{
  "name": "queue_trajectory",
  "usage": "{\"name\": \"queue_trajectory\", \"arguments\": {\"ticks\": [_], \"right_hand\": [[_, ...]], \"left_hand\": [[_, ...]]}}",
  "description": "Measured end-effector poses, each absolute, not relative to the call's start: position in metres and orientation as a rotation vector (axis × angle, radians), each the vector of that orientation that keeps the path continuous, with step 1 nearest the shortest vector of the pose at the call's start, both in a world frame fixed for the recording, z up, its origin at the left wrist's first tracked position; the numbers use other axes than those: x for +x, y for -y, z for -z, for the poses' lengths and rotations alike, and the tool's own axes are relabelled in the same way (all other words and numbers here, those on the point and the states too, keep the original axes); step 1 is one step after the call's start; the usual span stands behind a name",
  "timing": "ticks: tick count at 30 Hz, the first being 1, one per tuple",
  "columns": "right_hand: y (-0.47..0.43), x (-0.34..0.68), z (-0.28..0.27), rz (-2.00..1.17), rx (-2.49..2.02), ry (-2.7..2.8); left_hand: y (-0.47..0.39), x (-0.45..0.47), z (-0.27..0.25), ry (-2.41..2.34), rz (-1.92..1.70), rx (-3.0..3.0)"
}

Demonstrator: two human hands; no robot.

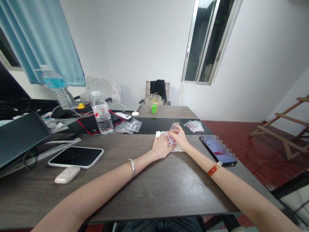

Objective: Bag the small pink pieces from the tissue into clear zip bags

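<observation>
A small clear plastic bag with reddish bead-like bits lies over a white sheet of tissue or paper on the table. My left hand rests on the left part of the sheet, its thumb and forefinger closed about the bag's near-left side. From the right, my right hand pinches the bag's upper part, whose clear end sticks up past the fingers. Parts of the bag and sheet are hidden under the hands.
Right of my hands lie a filled plastic bag and a dark phone. To the left are clear bags, a water bottle, a white-edged phone, a white case and a laptop. A green box stands farther back.
</observation>
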State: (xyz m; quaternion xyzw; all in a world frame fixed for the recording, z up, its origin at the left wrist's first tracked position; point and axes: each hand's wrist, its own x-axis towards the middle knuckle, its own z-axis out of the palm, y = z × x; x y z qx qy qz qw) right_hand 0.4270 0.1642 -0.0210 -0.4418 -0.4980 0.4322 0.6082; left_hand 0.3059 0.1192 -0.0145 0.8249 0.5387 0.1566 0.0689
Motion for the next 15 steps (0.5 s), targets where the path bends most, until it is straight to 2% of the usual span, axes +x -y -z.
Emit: {"name": "queue_trajectory", "arguments": {"ticks": [5, 11, 15], "right_hand": [[-0.160, 0.427, 0.017, -0.915, -1.006, 1.217], [-0.153, 0.425, 0.009, -0.875, -0.963, 1.243], [-0.153, 0.424, 0.009, -0.862, -0.897, 1.191]], "left_hand": [[-0.119, 0.306, 0.012, -1.611, -0.516, 2.471], [-0.121, 0.305, 0.007, -1.559, -0.936, 2.320], [-0.127, 0.305, 0.008, -1.605, -1.092, 2.165]]}}
